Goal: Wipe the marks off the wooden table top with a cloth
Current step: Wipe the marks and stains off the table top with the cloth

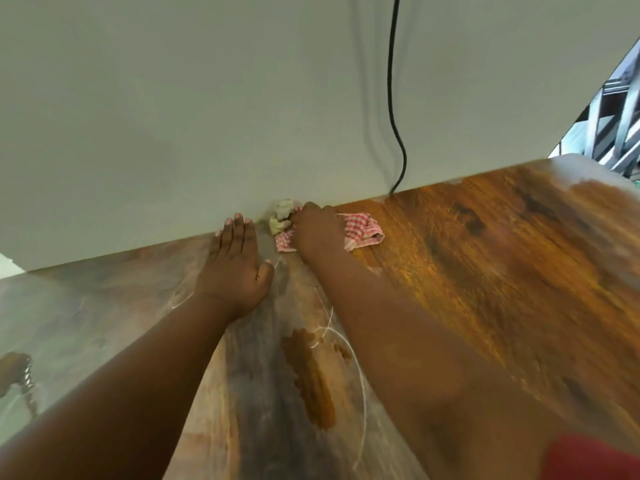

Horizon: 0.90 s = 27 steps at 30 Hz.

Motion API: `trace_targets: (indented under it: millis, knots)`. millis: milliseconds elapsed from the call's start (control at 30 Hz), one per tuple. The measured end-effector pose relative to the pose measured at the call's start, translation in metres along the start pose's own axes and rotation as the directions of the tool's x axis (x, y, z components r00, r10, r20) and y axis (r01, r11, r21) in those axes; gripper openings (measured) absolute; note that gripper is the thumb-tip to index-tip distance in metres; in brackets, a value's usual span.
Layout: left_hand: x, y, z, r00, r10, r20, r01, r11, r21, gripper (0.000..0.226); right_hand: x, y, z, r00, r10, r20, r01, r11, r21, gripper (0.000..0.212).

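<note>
A red-and-white checked cloth (pixel 363 228) lies on the wooden table top (pixel 502 258) at its far edge, against the wall. My right hand (pixel 317 230) presses down on the cloth and covers its left part. A small crumpled pale wad (pixel 281 216) sits just left of the cloth, touching the wall. My left hand (pixel 235 261) rests flat on the table beside it, fingers spread, holding nothing. White chalky lines (pixel 360 375) curve across the wood between my forearms. The left part of the table looks dull and greyish, with darker wet-looking patches (pixel 311 375).
A pale wall (pixel 207 116) rises straight from the table's far edge. A black cable (pixel 394 98) hangs down the wall and ends behind the table. Metal framing (pixel 613 109) shows at the upper right past the table's corner. Another dark patch (pixel 17 372) sits at the far left.
</note>
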State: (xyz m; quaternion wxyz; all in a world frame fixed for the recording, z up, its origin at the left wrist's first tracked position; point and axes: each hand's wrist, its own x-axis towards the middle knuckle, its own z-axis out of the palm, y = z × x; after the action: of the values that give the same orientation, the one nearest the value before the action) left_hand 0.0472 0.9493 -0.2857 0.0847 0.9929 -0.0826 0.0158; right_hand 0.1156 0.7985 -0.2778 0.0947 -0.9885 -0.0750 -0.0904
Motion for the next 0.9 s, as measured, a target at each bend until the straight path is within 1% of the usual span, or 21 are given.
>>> trace_targets:
  millis: [67,100,133,167,200,233,300,333,367,400,467,500,567,633,667,767,800,833,867,900]
  knots:
    - [0.004,0.002,0.000,0.999,0.012,0.039,-0.012,1.000,-0.007,0.082,-0.005,0.012,-0.002,0.985,-0.167,0.049,0.168,0.986,-0.008,0.035]
    - [0.007,0.002,0.001,0.999,0.014,0.045,-0.015,1.000,0.011,0.080,-0.008,0.022,-0.006,0.963,-0.253,0.096,0.250,0.967,0.044,0.038]
    - [0.009,0.000,0.000,0.999,0.003,0.053,-0.005,0.999,0.041,0.077,-0.009,0.032,-0.012,0.939,-0.307,0.157,0.290,0.949,0.123,0.038]
    - [0.011,-0.003,-0.001,0.998,-0.023,0.066,0.018,0.997,0.080,0.075,-0.006,0.042,-0.017,0.923,-0.322,0.213,0.281,0.938,0.201,0.038]
    - [0.013,-0.006,-0.002,0.995,-0.061,0.082,0.051,0.992,0.118,0.076,0.000,0.049,-0.020,0.918,-0.303,0.255,0.241,0.938,0.249,0.038]
    - [0.014,-0.009,-0.002,0.989,-0.108,0.098,0.092,0.984,0.150,0.079,0.007,0.050,-0.020,0.926,-0.260,0.275,0.192,0.949,0.249,0.038]
    - [0.017,-0.011,-0.004,0.970,-0.207,0.130,0.181,0.967,0.181,0.087,0.017,0.040,-0.011,0.961,-0.142,0.239,0.104,0.980,0.167,0.039]
    - [0.019,-0.009,-0.005,0.957,-0.250,0.148,0.223,0.959,0.178,0.091,0.020,0.029,-0.004,0.977,-0.114,0.182,0.091,0.987,0.130,0.038]
    - [0.021,-0.006,-0.006,0.945,-0.288,0.154,0.263,0.951,0.163,0.093,0.019,0.014,0.002,0.984,-0.124,0.130,0.111,0.988,0.105,0.036]
    - [0.023,-0.002,-0.006,0.935,-0.322,0.147,0.302,0.943,0.141,0.094,0.017,-0.003,0.008,0.981,-0.168,0.099,0.161,0.984,0.081,0.035]
    - [0.024,0.004,-0.005,0.921,-0.372,0.115,0.362,0.927,0.097,0.093,0.010,-0.029,0.017,0.955,-0.285,0.087,0.283,0.959,0.033,0.034]
    - [0.023,0.005,-0.005,0.915,-0.390,0.100,0.383,0.920,0.076,0.093,0.008,-0.033,0.018,0.940,-0.328,0.099,0.326,0.945,0.036,0.035]
    - [0.020,0.003,-0.004,0.904,-0.423,0.066,0.423,0.906,0.020,0.100,0.009,-0.025,0.009,0.923,-0.359,0.141,0.338,0.929,0.152,0.032]
    - [0.016,0.002,-0.002,0.891,-0.448,0.066,0.450,0.893,-0.017,0.110,0.010,-0.007,0.000,0.927,-0.323,0.192,0.258,0.919,0.298,0.028]
    - [0.014,0.002,-0.001,0.890,-0.451,0.068,0.454,0.891,-0.029,0.111,0.010,0.002,-0.002,0.942,-0.277,0.190,0.204,0.922,0.328,0.029]
    - [0.014,0.008,0.001,0.891,-0.449,0.059,0.453,0.890,-0.060,0.102,0.008,0.004,0.001,0.992,-0.069,0.109,0.030,0.945,0.325,0.034]
    - [0.015,0.009,0.000,0.892,-0.449,0.056,0.452,0.889,-0.074,0.098,0.006,-0.003,0.003,0.996,-0.032,0.079,0.008,0.957,0.291,0.033]
    - [0.017,0.010,-0.002,0.891,-0.451,0.053,0.454,0.887,-0.087,0.096,0.002,-0.010,0.004,0.997,-0.038,0.060,0.022,0.967,0.253,0.032]
    - [0.018,0.010,-0.003,0.888,-0.457,0.055,0.460,0.883,-0.091,0.096,-0.002,-0.013,0.004,0.995,-0.079,0.060,0.062,0.969,0.238,0.031]
    - [0.019,0.010,-0.004,0.885,-0.461,0.063,0.465,0.881,-0.086,0.098,-0.009,-0.011,0.002,0.987,-0.140,0.079,0.116,0.959,0.260,0.031]
